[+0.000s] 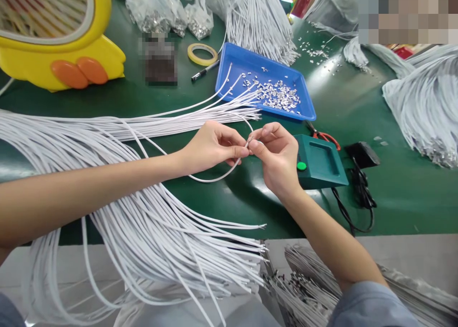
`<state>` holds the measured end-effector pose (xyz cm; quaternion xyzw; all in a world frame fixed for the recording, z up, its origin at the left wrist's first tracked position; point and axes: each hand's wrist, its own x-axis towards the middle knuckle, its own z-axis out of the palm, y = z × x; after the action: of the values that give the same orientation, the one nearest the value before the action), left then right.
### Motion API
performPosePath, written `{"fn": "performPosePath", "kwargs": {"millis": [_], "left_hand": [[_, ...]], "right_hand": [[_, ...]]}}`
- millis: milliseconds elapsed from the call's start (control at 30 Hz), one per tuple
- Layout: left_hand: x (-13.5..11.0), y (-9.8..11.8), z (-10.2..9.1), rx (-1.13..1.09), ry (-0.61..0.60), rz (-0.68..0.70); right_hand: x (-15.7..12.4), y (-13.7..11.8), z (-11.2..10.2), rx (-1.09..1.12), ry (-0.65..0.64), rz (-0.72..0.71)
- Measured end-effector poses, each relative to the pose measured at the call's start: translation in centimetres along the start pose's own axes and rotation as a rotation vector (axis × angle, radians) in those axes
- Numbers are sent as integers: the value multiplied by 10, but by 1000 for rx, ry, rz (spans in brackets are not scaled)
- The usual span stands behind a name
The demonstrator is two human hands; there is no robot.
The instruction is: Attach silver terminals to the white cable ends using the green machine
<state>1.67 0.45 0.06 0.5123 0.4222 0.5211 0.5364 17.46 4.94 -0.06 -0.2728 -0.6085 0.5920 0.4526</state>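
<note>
Between my two hands, over the green table, a thin white cable [214,179] bends into a loop. My left hand [218,146] pinches it between thumb and fingertips. Close against that, my right hand [274,153] is closed at the cable's end; any small part between the fingertips is too small to make out. A thick bundle of white cables [143,236] passes under my left forearm, and its ends fan out toward the front edge. Just behind my hands stands a blue tray [307,100] holding many small silvery metal pieces [277,96].
A green device [324,162] with a green button, red-handled pliers [327,138] and a black adapter [363,154] with its cord lie right. Yellow tape [202,54], a pen [204,72] and a yellow duck-shaped fan [86,65] stand behind. More cable bundles [425,103] lie far right.
</note>
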Motion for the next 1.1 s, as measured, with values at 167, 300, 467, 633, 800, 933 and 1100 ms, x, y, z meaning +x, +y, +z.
{"fn": "performPosePath", "kwargs": {"millis": [167,300,467,633,800,933,1100], "left_hand": [[0,0,0,-8,19,-5],[-1,2,1,-19,22,12],[-1,2,-1,-37,50,-1],[0,1,-1,-19,50,-4],[-1,-1,0,-5,12,-1],[-1,-1,-1,16,6,-2],[-1,1,0,43,-3,2]], "right_hand": [[0,-4,1,-56,-16,-2],[1,-3,0,-61,-36,-36],[2,1,-5,-92,34,-58],[3,1,-6,-97,23,-36],[2,1,-4,-62,20,-9],[2,1,-3,-20,35,-13],[2,1,-4,-62,36,-31]]}}
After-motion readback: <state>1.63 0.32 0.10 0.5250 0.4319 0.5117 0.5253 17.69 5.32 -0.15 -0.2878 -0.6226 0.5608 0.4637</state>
